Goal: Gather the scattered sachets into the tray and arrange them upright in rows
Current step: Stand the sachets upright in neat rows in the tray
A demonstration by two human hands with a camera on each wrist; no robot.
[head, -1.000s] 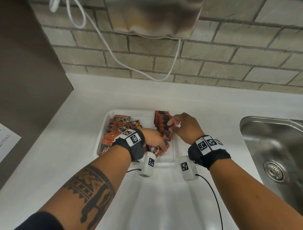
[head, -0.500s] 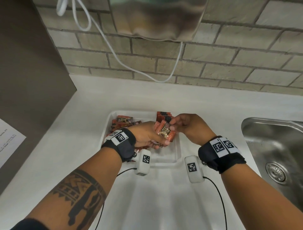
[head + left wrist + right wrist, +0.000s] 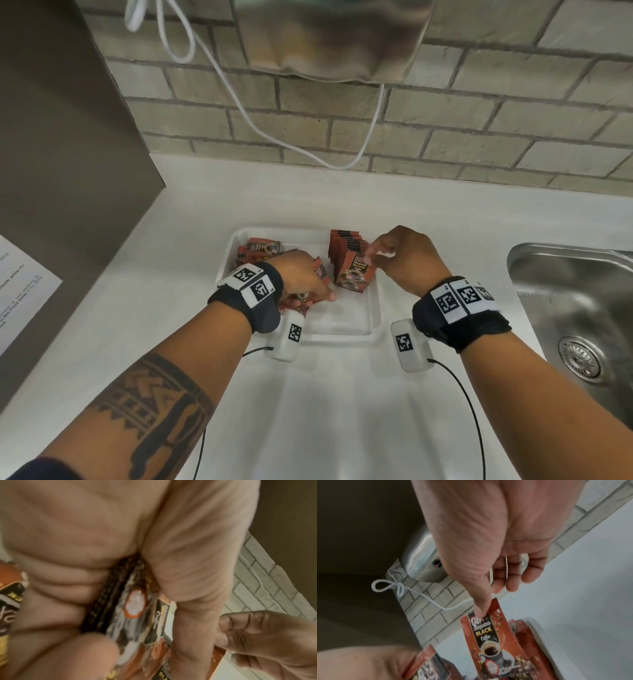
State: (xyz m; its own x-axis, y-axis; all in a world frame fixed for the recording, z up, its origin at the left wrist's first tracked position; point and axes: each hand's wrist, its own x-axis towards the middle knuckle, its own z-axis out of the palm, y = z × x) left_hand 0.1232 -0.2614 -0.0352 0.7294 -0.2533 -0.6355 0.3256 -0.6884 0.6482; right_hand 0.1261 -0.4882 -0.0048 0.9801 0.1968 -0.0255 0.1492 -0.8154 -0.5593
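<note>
Grey brick wall (image 3: 445,113), white counter (image 3: 154,274), steel sink (image 3: 575,308), white cord (image 3: 260,133)

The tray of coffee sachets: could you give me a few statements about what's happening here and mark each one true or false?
1. The right hand pinches the front sachet by its top edge. True.
2. The upright row stands on the tray's left side. False: it stands on the right side; loose sachets lie on the left.
3. The left hand is empty. False: it grips a bunch of sachets.
4. The tray sits on a white counter. True.
5. A sink is to the tray's left. False: it is to the right.
</note>
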